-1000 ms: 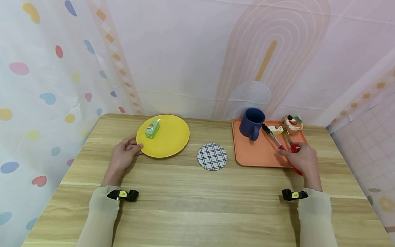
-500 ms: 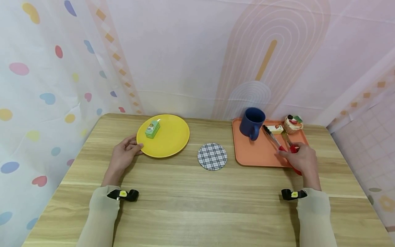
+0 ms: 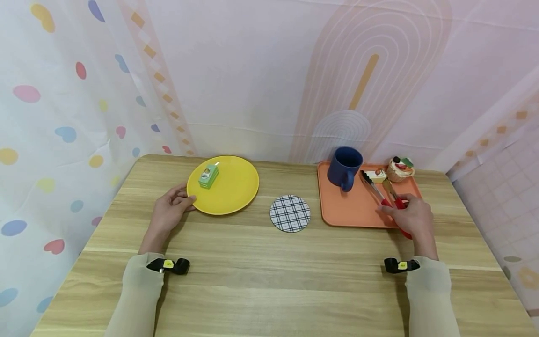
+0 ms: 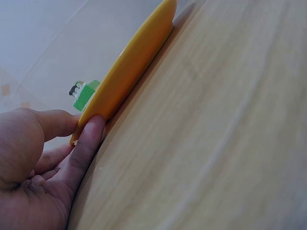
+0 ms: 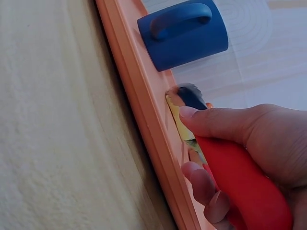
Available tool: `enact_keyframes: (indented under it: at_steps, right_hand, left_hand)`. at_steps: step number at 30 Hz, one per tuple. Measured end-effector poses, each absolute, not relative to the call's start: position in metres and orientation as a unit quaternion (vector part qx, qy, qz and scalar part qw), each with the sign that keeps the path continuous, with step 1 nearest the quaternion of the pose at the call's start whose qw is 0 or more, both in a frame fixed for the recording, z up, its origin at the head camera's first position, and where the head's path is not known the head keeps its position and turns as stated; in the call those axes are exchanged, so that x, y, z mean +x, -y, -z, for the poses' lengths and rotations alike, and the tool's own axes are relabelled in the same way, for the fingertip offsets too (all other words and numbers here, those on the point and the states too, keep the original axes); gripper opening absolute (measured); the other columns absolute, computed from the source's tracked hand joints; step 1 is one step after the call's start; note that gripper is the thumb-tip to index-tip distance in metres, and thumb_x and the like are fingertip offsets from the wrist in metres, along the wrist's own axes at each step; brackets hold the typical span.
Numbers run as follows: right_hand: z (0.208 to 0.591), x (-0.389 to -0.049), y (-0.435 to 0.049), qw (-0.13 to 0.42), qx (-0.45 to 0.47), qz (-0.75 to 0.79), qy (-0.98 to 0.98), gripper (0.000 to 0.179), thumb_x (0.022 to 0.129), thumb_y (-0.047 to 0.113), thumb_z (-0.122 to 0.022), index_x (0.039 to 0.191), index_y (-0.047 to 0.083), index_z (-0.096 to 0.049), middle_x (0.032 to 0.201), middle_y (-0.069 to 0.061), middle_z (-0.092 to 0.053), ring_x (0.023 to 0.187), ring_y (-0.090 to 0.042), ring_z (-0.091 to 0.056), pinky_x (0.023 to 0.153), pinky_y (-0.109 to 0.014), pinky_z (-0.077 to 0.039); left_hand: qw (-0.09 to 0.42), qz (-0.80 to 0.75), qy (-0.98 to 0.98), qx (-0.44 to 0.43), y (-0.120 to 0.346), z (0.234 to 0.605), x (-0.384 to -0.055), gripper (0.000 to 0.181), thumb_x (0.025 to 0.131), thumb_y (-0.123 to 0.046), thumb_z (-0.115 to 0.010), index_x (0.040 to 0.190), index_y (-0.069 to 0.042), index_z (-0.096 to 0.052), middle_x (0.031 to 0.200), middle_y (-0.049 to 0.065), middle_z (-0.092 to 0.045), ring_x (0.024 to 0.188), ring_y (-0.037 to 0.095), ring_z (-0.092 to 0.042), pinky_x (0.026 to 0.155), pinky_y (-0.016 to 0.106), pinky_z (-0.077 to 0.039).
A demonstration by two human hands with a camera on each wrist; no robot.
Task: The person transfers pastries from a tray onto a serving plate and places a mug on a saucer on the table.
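My left hand [image 3: 168, 210] pinches the near-left rim of a yellow plate [image 3: 233, 192] between thumb and fingers. On the plate sits a small green cake piece [image 3: 208, 176]. My right hand [image 3: 411, 215] grips tongs [image 3: 376, 189] by their red handles [image 5: 242, 182]. The tongs' black-tipped arm lies left of a small white-and-yellow cake slice [image 3: 375, 176], and the other arm reaches to its right side. Whether both tips touch the slice cannot be told. That slice rests on an orange tray [image 3: 343, 210]; in the right wrist view the thumb and tongs partly hide it.
A dark blue mug [image 3: 343, 167] stands at the tray's left back, handle toward me. Near the back right corner is a cupcake [image 3: 400, 169] with fruit. A round checked coaster [image 3: 290, 213] lies between plate and tray. Behind the table hangs a patterned cloth [image 3: 252, 84].
The tongs' left arm has shifted slightly right, so the space between the two arms is a little narrower. The left hand and plate have stayed in place.
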State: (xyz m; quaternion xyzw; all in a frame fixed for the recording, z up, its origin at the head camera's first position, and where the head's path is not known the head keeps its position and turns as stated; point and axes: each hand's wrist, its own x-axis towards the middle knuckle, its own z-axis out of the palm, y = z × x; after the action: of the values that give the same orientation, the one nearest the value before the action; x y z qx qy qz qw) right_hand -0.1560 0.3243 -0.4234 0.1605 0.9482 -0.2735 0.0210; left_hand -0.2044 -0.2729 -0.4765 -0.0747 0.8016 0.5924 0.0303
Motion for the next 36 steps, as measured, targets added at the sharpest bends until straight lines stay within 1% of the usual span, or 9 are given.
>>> enact_keyframes:
  at_steps: [9, 14, 19, 28, 32, 36]
  right_hand:
    - [0.423, -0.155, -0.325, 0.018, 0.163, 0.279, -0.946, 0.087, 0.088, 0.054, -0.076, 0.142, -0.009, -0.048, 0.123, -0.035, -0.061, 0.1, -0.043, -0.059, 0.063, -0.031, -0.054]
    - [0.422, -0.156, -0.325, 0.017, 0.162, 0.282, -0.945, 0.087, 0.089, 0.055, -0.075, 0.143, -0.008, -0.048, 0.125, -0.035, -0.06, 0.102, -0.044, -0.058, 0.068, -0.036, -0.058]
    - [0.422, -0.156, -0.325, 0.016, 0.161, 0.284, -0.945, 0.086, 0.09, 0.055, -0.073, 0.143, -0.007, -0.047, 0.125, -0.035, -0.06, 0.104, -0.044, -0.059, 0.07, -0.039, -0.061]
    - [0.418, -0.154, -0.322, 0.009, 0.163, 0.284, -0.945, 0.082, 0.091, 0.051, -0.073, 0.143, -0.007, -0.047, 0.125, -0.035, -0.058, 0.101, -0.044, -0.058, 0.067, -0.036, -0.06]
    - [0.415, -0.154, -0.322, 0.005, 0.159, 0.284, -0.946, 0.082, 0.091, 0.051, -0.073, 0.143, -0.007, -0.047, 0.123, -0.036, -0.059, 0.098, -0.043, -0.058, 0.063, -0.032, -0.057]
    - [0.413, -0.154, -0.321, 0.002, 0.158, 0.283, -0.946, 0.083, 0.09, 0.052, -0.074, 0.143, -0.007, -0.047, 0.121, -0.035, -0.059, 0.097, -0.042, -0.057, 0.061, -0.028, -0.053]
  left_hand:
    - [0.033, -0.588, -0.804, -0.079, 0.271, 0.471, -0.202, 0.062, 0.105, -0.016, -0.06, 0.16, -0.006, -0.034, 0.115, 0.006, -0.056, 0.086, -0.005, -0.064, 0.083, 0.017, -0.064]
    - [0.034, -0.59, -0.803, -0.081, 0.27, 0.469, -0.201, 0.061, 0.104, -0.013, -0.059, 0.159, -0.004, -0.034, 0.114, 0.005, -0.056, 0.085, -0.005, -0.064, 0.083, 0.018, -0.064]
    - [0.032, -0.591, -0.802, -0.079, 0.271, 0.473, -0.202, 0.062, 0.104, -0.015, -0.06, 0.16, -0.005, -0.034, 0.114, 0.004, -0.056, 0.086, -0.005, -0.064, 0.083, 0.017, -0.064]
    - [0.027, -0.591, -0.803, -0.072, 0.274, 0.479, -0.205, 0.063, 0.104, -0.018, -0.061, 0.16, -0.007, -0.034, 0.114, 0.003, -0.056, 0.087, -0.004, -0.064, 0.083, 0.018, -0.064]
    - [0.023, -0.592, -0.803, -0.071, 0.274, 0.479, -0.204, 0.063, 0.104, -0.019, -0.062, 0.16, -0.007, -0.034, 0.112, 0.001, -0.057, 0.087, -0.004, -0.064, 0.082, 0.017, -0.064]
    - [0.028, -0.589, -0.804, -0.073, 0.272, 0.475, -0.203, 0.063, 0.104, -0.017, -0.061, 0.16, -0.005, -0.034, 0.114, 0.003, -0.057, 0.087, -0.005, -0.064, 0.083, 0.018, -0.064]
